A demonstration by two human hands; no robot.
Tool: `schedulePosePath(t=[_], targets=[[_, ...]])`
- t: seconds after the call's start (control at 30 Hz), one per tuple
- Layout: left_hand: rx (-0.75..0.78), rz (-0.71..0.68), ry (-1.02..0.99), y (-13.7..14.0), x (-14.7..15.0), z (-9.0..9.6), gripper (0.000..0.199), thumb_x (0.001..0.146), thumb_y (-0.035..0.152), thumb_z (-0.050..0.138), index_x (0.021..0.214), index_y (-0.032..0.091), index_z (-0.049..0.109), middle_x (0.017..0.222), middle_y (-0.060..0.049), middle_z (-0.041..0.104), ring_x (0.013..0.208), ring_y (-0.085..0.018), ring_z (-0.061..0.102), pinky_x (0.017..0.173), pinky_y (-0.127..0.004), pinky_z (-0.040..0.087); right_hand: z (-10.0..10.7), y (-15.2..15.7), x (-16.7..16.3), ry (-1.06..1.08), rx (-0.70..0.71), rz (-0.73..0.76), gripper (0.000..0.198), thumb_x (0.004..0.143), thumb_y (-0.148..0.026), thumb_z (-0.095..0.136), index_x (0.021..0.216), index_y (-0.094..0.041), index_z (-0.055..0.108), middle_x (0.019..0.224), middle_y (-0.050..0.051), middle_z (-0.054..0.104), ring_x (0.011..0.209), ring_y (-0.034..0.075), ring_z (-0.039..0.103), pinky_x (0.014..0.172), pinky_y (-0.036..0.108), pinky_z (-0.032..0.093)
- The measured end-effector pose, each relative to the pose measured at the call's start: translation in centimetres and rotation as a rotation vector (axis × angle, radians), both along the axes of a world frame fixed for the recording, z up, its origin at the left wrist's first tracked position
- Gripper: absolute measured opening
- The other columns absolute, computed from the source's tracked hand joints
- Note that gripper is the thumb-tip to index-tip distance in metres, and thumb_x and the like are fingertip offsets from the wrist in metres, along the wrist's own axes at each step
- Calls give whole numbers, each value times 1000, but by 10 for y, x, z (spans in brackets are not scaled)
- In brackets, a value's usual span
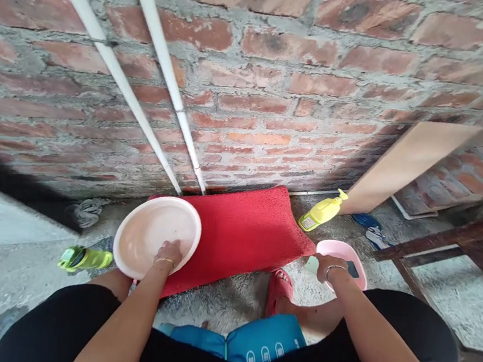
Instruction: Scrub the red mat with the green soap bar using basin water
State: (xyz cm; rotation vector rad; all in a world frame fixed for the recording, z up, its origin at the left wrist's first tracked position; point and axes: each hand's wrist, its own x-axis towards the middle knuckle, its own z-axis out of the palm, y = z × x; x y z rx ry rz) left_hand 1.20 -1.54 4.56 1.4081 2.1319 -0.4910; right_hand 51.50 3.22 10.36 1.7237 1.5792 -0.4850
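A large white basin (134,226) rests over the left end of a red mat (239,228). My left hand (170,252) is inside the basin, near its right side; its fingers point down and are mostly hidden. The right corner of the mat is drawn out to a point where my right hand (324,266) pinches it. Just beyond that hand is a pink basin (361,268) with a dark item inside. A pale green piece (312,264) shows beside my right fingers, its kind unclear.
A yellow pump bottle (321,212) is behind the mat's right end. A green bottle (86,259) lies at the left. White pipes (167,70) run down the brick wall (273,78). At right are a leaning board (407,167) and a wooden frame (429,241). A blue bag (247,339) is between my legs.
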Motion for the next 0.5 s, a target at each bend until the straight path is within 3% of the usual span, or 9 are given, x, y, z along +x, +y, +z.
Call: schedulePosePath(t=[0.1,0.23,0.4,0.5], targets=[[7,39,-24,-3,0,-1,44,83,29,42,125,27,49,127,-15,49,110,-29,56,86,-41,45,5,-1,-51,172,24,133,72,55,-18,67,125,-24,52,112,11,63,102,32,60,76,38,43],[18,80,-44,-5,-6,-1,42,84,27,40,125,26,50,128,-15,48,114,-29,54,90,-43,43,1,-20,-159,481,72,451,60,59,-28,66,118,-27,55,108,7,63,98,27,60,80,36,42],[32,73,-63,-6,-12,3,42,85,27,36,125,27,49,126,-14,49,110,-29,55,89,-44,44,-26,-63,-291,621,64,741,54,63,-31,64,117,-24,56,111,11,60,100,27,58,89,42,38],[46,56,-60,-4,-12,4,42,84,30,39,126,25,48,126,-15,48,112,-30,54,89,-45,44,-48,-72,-327,674,66,817,56,66,-35,64,120,-24,54,117,13,57,106,30,55,94,47,34]])
